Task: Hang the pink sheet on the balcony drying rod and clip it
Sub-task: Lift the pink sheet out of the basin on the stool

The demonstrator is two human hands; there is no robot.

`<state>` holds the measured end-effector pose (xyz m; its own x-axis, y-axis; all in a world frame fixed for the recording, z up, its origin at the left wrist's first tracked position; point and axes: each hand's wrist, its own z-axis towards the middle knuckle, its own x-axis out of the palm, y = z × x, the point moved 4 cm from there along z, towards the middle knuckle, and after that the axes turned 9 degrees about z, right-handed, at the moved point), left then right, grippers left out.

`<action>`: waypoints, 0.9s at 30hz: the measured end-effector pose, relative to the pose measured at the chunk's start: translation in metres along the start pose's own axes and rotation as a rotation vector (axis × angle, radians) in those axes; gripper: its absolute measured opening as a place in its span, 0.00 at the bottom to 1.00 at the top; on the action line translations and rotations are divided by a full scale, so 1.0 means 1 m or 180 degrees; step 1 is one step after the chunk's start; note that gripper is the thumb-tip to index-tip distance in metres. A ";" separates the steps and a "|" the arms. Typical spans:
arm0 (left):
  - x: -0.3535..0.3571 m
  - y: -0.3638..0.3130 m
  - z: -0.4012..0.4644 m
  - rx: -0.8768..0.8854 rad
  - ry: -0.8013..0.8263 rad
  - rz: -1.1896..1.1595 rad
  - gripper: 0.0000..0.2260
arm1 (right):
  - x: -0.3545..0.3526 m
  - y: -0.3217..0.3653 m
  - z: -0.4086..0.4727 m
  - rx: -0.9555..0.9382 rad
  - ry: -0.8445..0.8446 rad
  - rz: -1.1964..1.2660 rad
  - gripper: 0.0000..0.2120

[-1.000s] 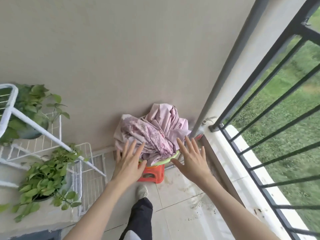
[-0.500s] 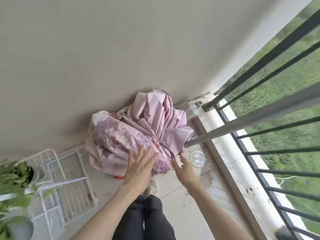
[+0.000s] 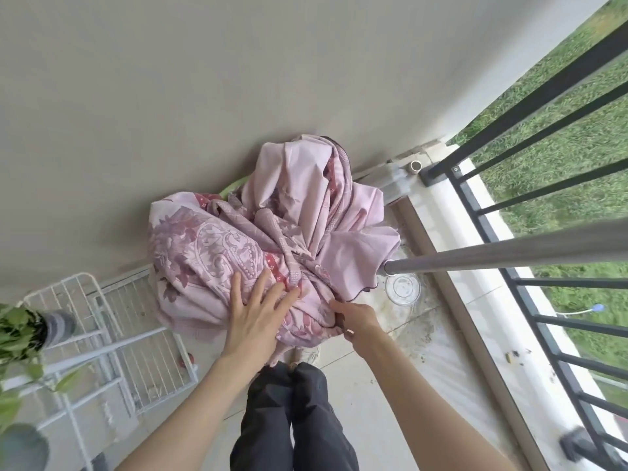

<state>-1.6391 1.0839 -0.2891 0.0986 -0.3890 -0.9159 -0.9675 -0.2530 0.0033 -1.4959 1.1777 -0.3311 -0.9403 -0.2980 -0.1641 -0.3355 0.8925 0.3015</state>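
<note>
Balcony floor [image 3: 373, 402], left hand [image 3: 253, 316] flat on pink sheet [image 3: 272, 232], right hand [image 3: 353, 321] gripping its edge beside drying rod [image 3: 509, 253].

A single wide-angle view is given from a camera worn on the person's head, aimed steeply down and forward along the balcony floor [image 3: 390, 396]. The left hand [image 3: 253, 321] and right hand [image 3: 356, 321] are seen close below, at arm's reach. The wall [image 3: 204, 96] fills the upper left, and the railing [image 3: 509, 294] is bent along the right edge.
</note>
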 end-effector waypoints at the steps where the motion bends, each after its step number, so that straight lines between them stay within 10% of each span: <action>1: -0.004 0.007 0.000 -0.0135 -0.0123 -0.0045 0.38 | 0.000 0.005 -0.003 -0.0027 0.0018 0.0111 0.11; 6: -0.039 0.033 0.006 -0.0238 -0.0440 -0.0477 0.26 | 0.014 0.052 -0.035 -0.0180 0.0490 0.0572 0.01; 11: -0.082 0.070 0.020 -0.1155 -0.0525 -0.1885 0.20 | 0.034 0.105 -0.072 -0.0828 0.1390 0.1000 0.11; 16: -0.087 0.088 0.035 -0.1750 -0.0640 -0.2650 0.20 | 0.016 0.091 -0.075 -0.1405 0.0376 0.0251 0.18; 27: -0.079 0.092 0.033 -0.1551 -0.0110 -0.2974 0.17 | 0.054 0.052 -0.081 0.0621 0.1436 0.0919 0.21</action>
<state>-1.7432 1.1209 -0.2295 0.7424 0.1678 -0.6486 -0.3114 -0.7708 -0.5558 -1.5686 1.1806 -0.2481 -0.9378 -0.1096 0.3295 -0.0848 0.9925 0.0886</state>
